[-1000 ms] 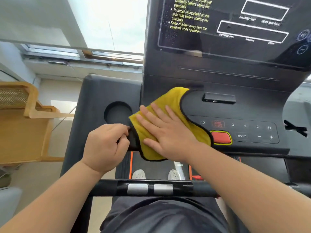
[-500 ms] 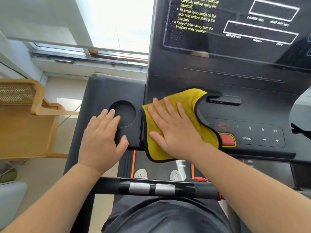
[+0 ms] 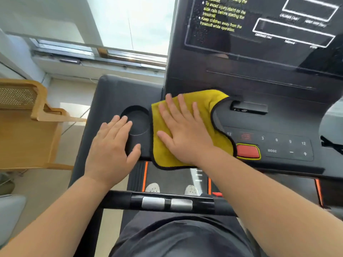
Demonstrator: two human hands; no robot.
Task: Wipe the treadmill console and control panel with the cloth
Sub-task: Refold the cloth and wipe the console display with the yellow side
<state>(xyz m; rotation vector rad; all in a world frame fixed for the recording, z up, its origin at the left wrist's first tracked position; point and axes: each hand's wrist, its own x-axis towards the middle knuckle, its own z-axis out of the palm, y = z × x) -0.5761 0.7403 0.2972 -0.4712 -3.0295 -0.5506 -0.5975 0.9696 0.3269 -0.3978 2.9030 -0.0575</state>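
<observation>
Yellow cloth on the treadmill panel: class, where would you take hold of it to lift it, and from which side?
Pinch the cloth at its near edge, which hangs free over the panel front, coming from below. The right hand presses the middle flat, so only that overhang offers a loose fold.

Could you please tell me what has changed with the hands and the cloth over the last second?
The left hand let go of the cloth's left edge and opened flat beside the cup holder. The right hand slid the cloth left and up the panel, uncovering more of the red button. The right palm stayed pressed flat on the cloth throughout.
</observation>
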